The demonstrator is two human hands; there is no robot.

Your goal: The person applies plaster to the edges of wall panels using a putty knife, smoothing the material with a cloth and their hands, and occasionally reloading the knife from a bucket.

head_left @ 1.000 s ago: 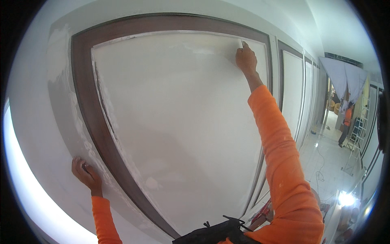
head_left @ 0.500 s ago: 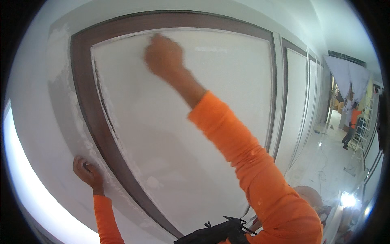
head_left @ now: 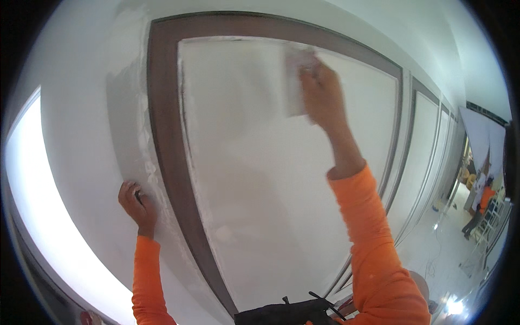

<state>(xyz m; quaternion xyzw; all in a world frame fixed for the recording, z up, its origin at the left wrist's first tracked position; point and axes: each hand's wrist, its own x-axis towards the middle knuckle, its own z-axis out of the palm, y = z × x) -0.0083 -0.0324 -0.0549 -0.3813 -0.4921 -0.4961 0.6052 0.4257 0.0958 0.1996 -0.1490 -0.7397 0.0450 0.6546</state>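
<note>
My right hand is closed around a flat, rectangular putty trowel, smeared by motion. Its broad face lies against or very near the upper part of the pale wall panel. Lower down at the left, my left hand is raised close to the grey filler strip on the wall, its fingers curled. A dark spot shows between thumb and fingers; whether it is an object or shadow is unclear. A brown frame band borders the panel, with white filler along its edges.
A black bag with thin tool handles sticking up is at the bottom. Bright light fills the left edge. Further right stand more framed panels, a person in orange, a ladder and a glaring lamp.
My right hand has moved right across the upper panel, and the trowel's face now shows. My left hand stays near the same wall strip. The whole view has shifted.
</note>
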